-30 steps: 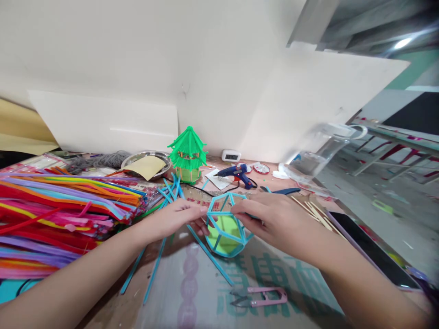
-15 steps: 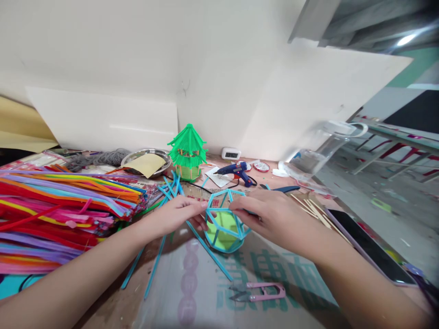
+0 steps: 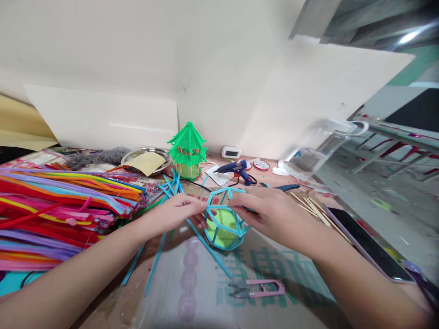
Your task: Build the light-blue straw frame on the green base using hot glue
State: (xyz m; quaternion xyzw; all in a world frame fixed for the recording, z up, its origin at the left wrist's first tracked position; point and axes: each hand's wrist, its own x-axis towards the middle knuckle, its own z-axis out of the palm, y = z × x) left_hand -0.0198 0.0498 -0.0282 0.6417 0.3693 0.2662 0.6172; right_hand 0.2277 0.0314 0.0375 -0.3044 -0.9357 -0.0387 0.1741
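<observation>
A small cage-like frame of light blue sticks (image 3: pixel 222 224) with a green paper bottom rests on the cardboard-covered table. My left hand (image 3: pixel 176 214) pinches its left corner with thumb and fingers closed. My right hand (image 3: pixel 267 212) grips the frame's upper right edge, fingers curled round the sticks. Loose light blue sticks (image 3: pixel 202 242) lie under and beside the frame, running toward me.
A big heap of coloured pipe cleaners (image 3: pixel 61 205) fills the left. Behind stand a green pagoda model (image 3: pixel 188 151), a metal bowl (image 3: pixel 146 162) and a blue glue gun (image 3: pixel 236 170). Pink snips (image 3: pixel 257 289) lie near me; wooden skewers (image 3: pixel 313 208) and a phone (image 3: pixel 366 244) lie right.
The frame has turned slightly and sits a little farther from me. Both hands shifted with it and keep their grip.
</observation>
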